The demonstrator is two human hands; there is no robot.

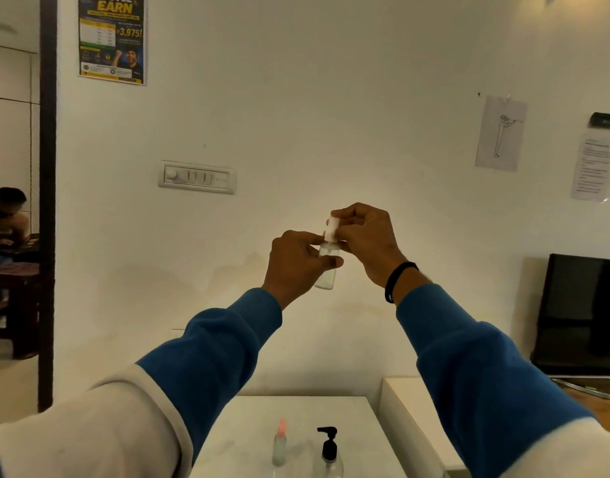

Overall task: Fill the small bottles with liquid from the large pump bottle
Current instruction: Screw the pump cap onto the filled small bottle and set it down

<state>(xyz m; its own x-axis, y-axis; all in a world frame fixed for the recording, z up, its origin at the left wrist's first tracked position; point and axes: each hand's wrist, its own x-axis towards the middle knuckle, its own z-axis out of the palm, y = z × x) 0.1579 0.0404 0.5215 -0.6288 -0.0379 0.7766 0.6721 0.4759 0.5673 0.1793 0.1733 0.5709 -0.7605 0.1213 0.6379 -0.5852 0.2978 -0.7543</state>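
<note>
Standing on the white table (358,426), the large pump bottle (328,453) is cut off below, with a pink-capped small bottle (279,446) just left of it. Above, well apart, the left hand (295,262) grips a clear small bottle (327,267); the right hand (367,241) pinches its white cap (331,229). Liquid level unclear.

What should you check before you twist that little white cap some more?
1. Left hand grips the small clear bottle: ok.
2. Right hand fingers pinch the white cap: ok.
3. Bottle held upright: ok, only slightly tilted.
4. Cap fully tight or loose: cannot tell.
5. Liquid level inside: cannot tell.
6. Pump bottle and pink-capped bottle stand upright on the white table below: ok.
</note>
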